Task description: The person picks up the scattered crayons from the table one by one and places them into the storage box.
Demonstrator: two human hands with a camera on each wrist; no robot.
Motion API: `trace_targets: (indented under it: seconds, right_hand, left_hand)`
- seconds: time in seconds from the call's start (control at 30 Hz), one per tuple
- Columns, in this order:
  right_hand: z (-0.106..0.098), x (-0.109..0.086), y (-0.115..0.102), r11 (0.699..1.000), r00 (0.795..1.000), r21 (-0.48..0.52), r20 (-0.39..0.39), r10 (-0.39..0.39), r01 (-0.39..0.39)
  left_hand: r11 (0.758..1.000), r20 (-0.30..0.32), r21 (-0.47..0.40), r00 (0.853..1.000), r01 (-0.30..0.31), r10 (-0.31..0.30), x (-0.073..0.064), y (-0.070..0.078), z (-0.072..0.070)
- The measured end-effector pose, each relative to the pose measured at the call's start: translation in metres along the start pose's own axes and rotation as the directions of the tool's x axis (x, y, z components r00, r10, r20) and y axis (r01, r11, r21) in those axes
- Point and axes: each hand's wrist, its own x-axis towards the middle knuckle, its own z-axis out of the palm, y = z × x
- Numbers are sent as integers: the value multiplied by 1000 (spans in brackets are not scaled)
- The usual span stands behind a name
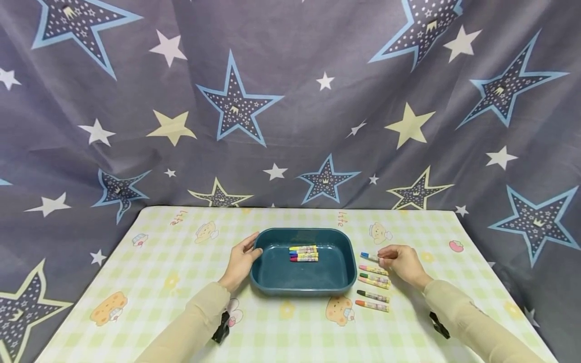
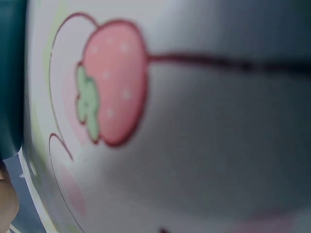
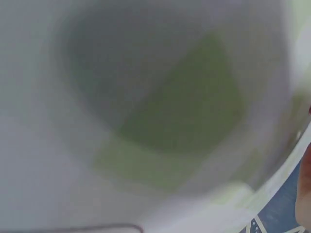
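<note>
In the head view, my left hand (image 1: pixel 241 261) holds the left rim of a dark teal plastic basin (image 1: pixel 299 291), thumb at the rim and fingers along the outer wall. Several wrapped crayons (image 1: pixel 304 253) lie side by side inside it, with yellow, blue and red tips. To the right of the basin, my right hand (image 1: pixel 401 262) pinches a blue crayon (image 1: pixel 369 257) by its right end. Just below that hand, a column of crayons lies on the cloth, among them a pink crayon (image 1: pixel 373 270), a dark green crayon (image 1: pixel 373 296) and an orange crayon (image 1: pixel 372 305).
A green-checked cloth with cartoon prints covers the table (image 1: pixel 150 282). Behind it hangs a grey curtain (image 1: pixel 290 126) with stars. Both wrist views mostly show blurred cloth close up; the basin's edge (image 2: pixel 10 77) shows at the left wrist view's left side.
</note>
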Motion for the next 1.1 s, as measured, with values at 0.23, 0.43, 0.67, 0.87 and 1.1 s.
trace_targets:
  seconds: [0.23,0.43,0.67,0.87,1.1]
  right_hand:
    - [-8,1,-4,1000,998,24,-58,14,-13]
    - [-23,6,-23,996,997,90,-83,6,1]
    - [-32,13,-51,995,996,94,-81,-31,38]
    - [-26,25,-76,988,994,125,-78,-76,86]
    - [-4,33,-99,978,990,155,-56,-133,141]
  left_hand:
    - [1000,5,-5,1000,-2,2,0,0,0]
    - [1000,-1,-4,1000,0,0,-1,0,-3]
    - [1000,15,6,1000,1,-1,-2,1,0]
    - [1000,9,-2,1000,3,-2,-1,1,3]
    - [1000,0,2,1000,6,-6,0,1,1]
